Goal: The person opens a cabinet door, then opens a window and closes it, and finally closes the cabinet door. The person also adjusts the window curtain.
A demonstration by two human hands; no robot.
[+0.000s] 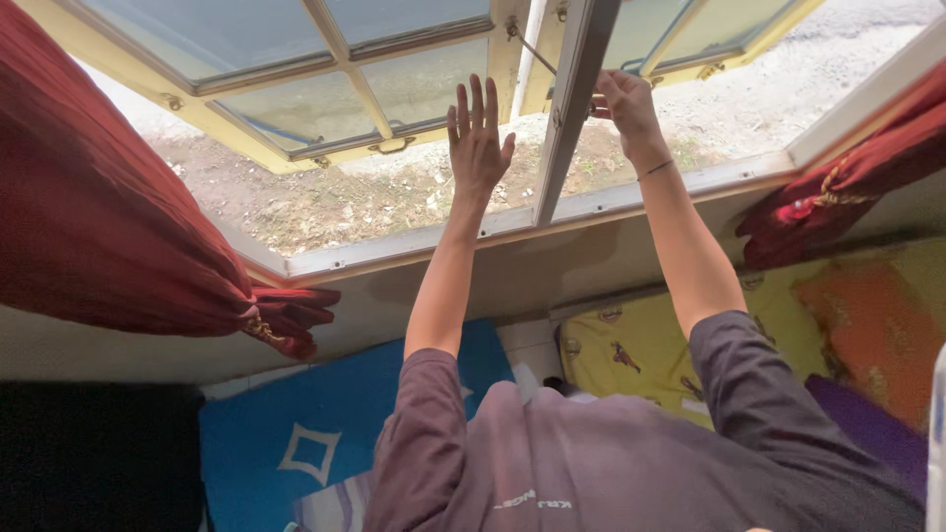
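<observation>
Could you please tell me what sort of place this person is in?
Probably a bedroom or living room at home. The left hand and right hand reach up at an open casement window; tied-back red curtains hang beside it, and patterned bedding lies below.

Matt red cloth curtain (108, 217), painted window frame (572, 108)

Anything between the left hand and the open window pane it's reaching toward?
Nothing visible. The left hand is spread open in the gap, with clear space up to the window pane. The right hand is at the central frame post, off to the side.
</observation>
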